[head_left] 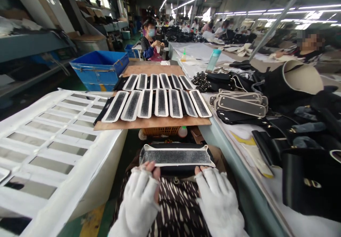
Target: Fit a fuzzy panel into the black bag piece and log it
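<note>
Across my lap lies a black bag piece (pixel 177 173), its long dark grey bottom panel (pixel 177 157) facing up inside a white raised rim. My left hand (pixel 142 194), in a white fingerless glove, grips the near left edge with its bare fingertips. At the near right corner my right hand (pixel 220 196), gloved the same way, has its fingers closed on the edge. Both thumbs are mostly hidden. Beyond the piece, two rows of similar white-rimmed bag pieces (pixel 161 103) stand on a brown board (pixel 153 124).
At left is a white-covered table (pixel 87 151) with rows of grey strips. A blue bin (pixel 98 70) stands behind it. On the right-hand table are stacked grey panels (pixel 239 103), black bag parts (pixel 306 180) and a bottle (pixel 214 60). A co-worker (pixel 151 45) sits ahead.
</note>
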Motion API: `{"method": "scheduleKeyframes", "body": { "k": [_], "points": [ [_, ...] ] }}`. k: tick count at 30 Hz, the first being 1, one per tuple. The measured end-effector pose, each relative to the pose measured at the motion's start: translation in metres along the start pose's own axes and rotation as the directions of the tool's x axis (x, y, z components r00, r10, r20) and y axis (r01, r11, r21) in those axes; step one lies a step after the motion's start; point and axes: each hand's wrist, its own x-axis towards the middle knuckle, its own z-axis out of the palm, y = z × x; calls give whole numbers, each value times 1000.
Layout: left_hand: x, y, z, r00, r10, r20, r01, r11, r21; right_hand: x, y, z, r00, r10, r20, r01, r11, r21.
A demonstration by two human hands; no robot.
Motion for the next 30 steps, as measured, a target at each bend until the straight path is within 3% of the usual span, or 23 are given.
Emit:
{"method": "scheduleKeyframes", "body": {
  "k": [2,4,6,9,14,19,26,30],
  "points": [
    [-5,-22,-8,963,-265,56,269,959,-85,11,-13,-2,1000,-16,-4,16,1000,0],
    [-9,-38,-8,845,-483,229,531,812,-243,22,-29,0,996,-63,-63,63,998,5],
    [-10,-47,-1,738,-556,383,675,619,-402,30,-43,7,986,-115,-123,119,993,21],
    [-1,-45,14,704,-540,461,703,436,-562,38,-58,19,976,-136,-173,149,987,60],
    [16,-33,21,643,-505,576,747,249,-616,42,-66,31,961,-141,-236,174,977,125],
    [19,-26,20,629,-534,565,735,174,-655,41,-71,35,970,-69,-234,140,944,299],
    [26,-15,16,506,-639,579,802,102,-589,47,-75,38,971,-77,-228,147,939,310],
    [31,-9,16,462,-704,539,802,72,-593,55,-73,33,974,-115,-194,170,939,300]
  ]
}}
